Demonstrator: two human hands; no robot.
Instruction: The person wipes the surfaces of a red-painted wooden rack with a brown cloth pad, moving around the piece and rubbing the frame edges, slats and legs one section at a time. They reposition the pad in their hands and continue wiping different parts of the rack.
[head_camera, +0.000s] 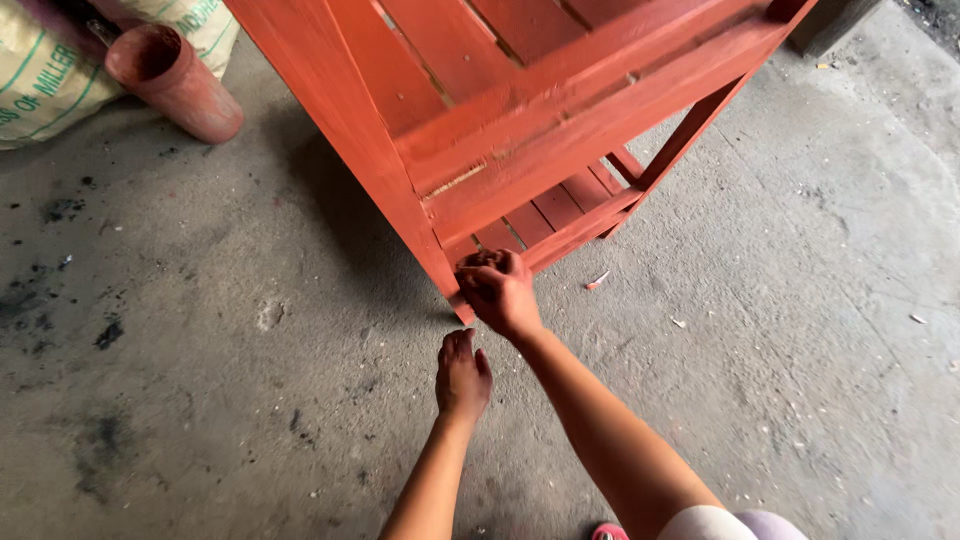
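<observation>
Head view, looking down at a concrete floor (780, 300). A red-painted wooden rack (520, 130) with slatted shelves fills the top centre and stands on the floor; its near corner leg comes down just in front of the hands.

Right hand (498, 290) is at the foot of that near leg, fingers curled in a loose fist against the lower shelf edge. It touches the wood, but whether it holds anything inside the fist cannot be told. Skin is smeared with red paint.

Left hand (462, 375) hovers just below and left of the right hand, over bare floor, fingers together and slightly bent, palm down, gripping nothing. It is near the leg but apart from it.

Top left: a red-stained cylindrical pot (172, 80) lies tilted on the floor, mouth up-left, leaning against a printed sack (45, 85). A small pale scrap (597, 281) lies on the floor right of the rack's lower shelf. Dark stains mark the floor at left.
</observation>
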